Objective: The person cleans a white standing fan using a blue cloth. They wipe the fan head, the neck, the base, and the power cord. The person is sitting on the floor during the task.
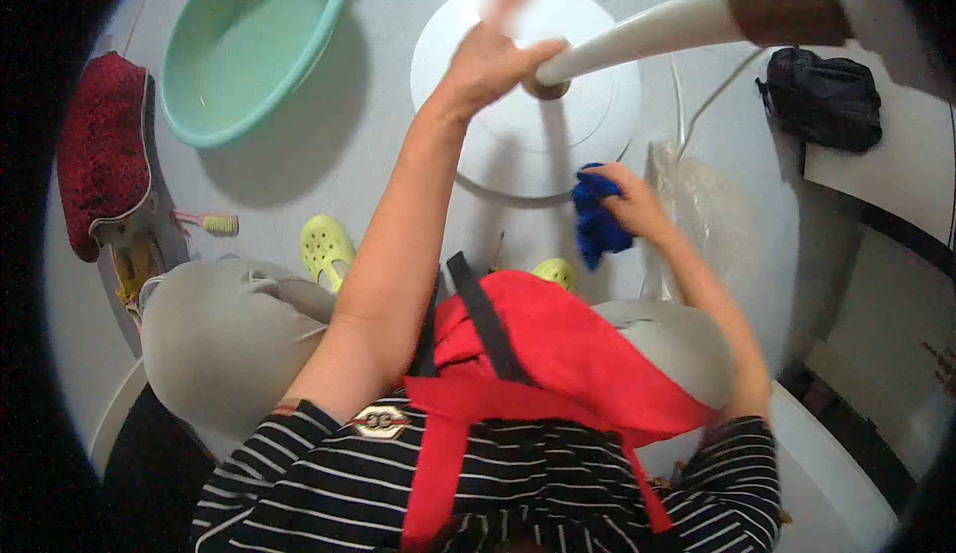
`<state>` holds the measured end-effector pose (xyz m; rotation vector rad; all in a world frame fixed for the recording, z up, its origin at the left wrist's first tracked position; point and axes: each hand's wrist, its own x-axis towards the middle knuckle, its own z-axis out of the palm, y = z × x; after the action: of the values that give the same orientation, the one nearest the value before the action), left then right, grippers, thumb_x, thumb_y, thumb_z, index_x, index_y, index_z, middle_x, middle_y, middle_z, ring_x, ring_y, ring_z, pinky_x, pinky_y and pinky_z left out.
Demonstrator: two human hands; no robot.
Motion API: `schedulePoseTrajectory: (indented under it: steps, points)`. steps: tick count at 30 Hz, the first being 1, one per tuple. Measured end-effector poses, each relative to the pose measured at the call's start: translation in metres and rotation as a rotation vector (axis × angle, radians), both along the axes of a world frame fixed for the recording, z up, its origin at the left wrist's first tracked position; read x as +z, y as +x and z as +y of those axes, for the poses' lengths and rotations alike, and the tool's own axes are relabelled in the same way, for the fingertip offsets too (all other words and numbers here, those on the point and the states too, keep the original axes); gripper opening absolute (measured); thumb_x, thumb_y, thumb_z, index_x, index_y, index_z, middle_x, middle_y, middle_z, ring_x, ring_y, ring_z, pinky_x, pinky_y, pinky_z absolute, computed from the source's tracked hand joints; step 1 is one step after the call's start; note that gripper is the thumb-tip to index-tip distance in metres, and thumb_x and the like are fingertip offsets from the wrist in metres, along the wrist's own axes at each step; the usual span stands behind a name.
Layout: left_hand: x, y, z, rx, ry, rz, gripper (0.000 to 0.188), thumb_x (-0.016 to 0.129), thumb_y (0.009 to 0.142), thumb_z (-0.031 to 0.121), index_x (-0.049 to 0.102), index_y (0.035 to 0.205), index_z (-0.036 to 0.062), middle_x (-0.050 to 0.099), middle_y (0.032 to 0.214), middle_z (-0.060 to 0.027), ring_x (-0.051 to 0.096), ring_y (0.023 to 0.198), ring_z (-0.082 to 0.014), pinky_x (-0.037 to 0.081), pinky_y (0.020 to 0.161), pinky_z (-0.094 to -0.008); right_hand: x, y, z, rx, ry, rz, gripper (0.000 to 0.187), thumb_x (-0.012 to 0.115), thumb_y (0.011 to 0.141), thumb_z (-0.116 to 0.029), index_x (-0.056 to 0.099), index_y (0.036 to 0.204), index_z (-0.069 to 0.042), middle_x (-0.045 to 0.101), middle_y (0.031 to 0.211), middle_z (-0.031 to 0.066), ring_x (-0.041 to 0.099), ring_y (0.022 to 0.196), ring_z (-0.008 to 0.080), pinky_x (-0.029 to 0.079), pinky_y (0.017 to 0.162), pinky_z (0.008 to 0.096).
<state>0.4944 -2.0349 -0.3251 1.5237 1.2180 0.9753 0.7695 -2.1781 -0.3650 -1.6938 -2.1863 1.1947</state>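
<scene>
A white floor stand has a round flat base (583,145) and a pole (647,40) that leans up toward the right, with a brown section on it. Over the base is my left hand (488,60), its fingers stretched forward and its thumb at the foot of the pole. A blur covers part of these fingers, so their exact contact is unclear. My right hand (637,203) grips a crumpled blue cloth (596,224), just off the near right edge of the base.
A mint-green basin (177,105) stands at the far left. Near it are a dark red patterned bag-like item (105,155) and a scrub brush (214,222). Clear plastic (697,205) and a white cord (680,105) lie to the right, and a black bag (822,100) beyond.
</scene>
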Motion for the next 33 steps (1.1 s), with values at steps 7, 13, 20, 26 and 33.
schedulePoseTrajectory:
  steps: [7,13,20,26,33]
  points:
    - [0.088,0.059,0.015,-0.262,0.210,0.083,0.099,0.076,0.058,0.043,0.029,0.137,0.0072,0.038,0.135,-0.0181,0.039,0.123,-0.0341,0.030,0.105,-0.0448,-0.052,-0.091,-0.033,-0.190,0.630,-0.267,0.062,0.073,0.058,-0.020,0.054,0.117,-0.027,0.036,0.138,0.0060,0.035,0.121,0.0379,0.031,0.095,0.0520]
    - [0.089,0.087,0.008,-0.099,0.095,-0.132,0.028,0.074,0.071,0.016,0.063,0.094,0.0045,0.061,0.082,-0.0035,0.058,0.077,-0.0143,0.046,0.071,-0.0288,-0.088,-0.082,-0.029,-0.342,0.846,-0.234,0.045,0.061,0.073,-0.013,0.054,0.116,-0.025,0.039,0.136,0.0078,0.035,0.124,0.0349,0.033,0.099,0.0494]
    - [0.083,0.085,0.006,-0.074,0.096,-0.273,0.020,0.070,0.068,0.008,0.059,0.084,0.0047,0.057,0.080,-0.0044,0.054,0.076,-0.0136,0.044,0.067,-0.0295,-0.090,-0.059,0.030,-0.477,0.741,-0.109,0.038,0.060,0.074,-0.005,0.053,0.109,-0.017,0.041,0.130,0.0100,0.035,0.124,0.0365,0.029,0.102,0.0508]
    - [0.088,0.097,0.011,-0.119,0.106,-0.280,0.022,0.069,0.066,0.006,0.056,0.083,0.0066,0.056,0.082,-0.0050,0.056,0.078,-0.0154,0.046,0.074,-0.0327,-0.088,-0.004,0.186,-0.455,0.703,-0.141,0.035,0.062,0.078,-0.016,0.054,0.112,-0.017,0.043,0.128,0.0095,0.038,0.120,0.0332,0.029,0.103,0.0466]
    - [0.081,0.083,0.009,-0.098,0.145,-0.254,0.025,0.069,0.067,0.010,0.054,0.087,0.0056,0.056,0.082,-0.0054,0.057,0.079,-0.0161,0.045,0.079,-0.0308,-0.096,-0.020,0.082,-0.528,0.843,-0.024,0.021,0.054,0.082,-0.010,0.056,0.102,-0.014,0.042,0.129,0.0107,0.039,0.118,0.0386,0.033,0.099,0.0523]
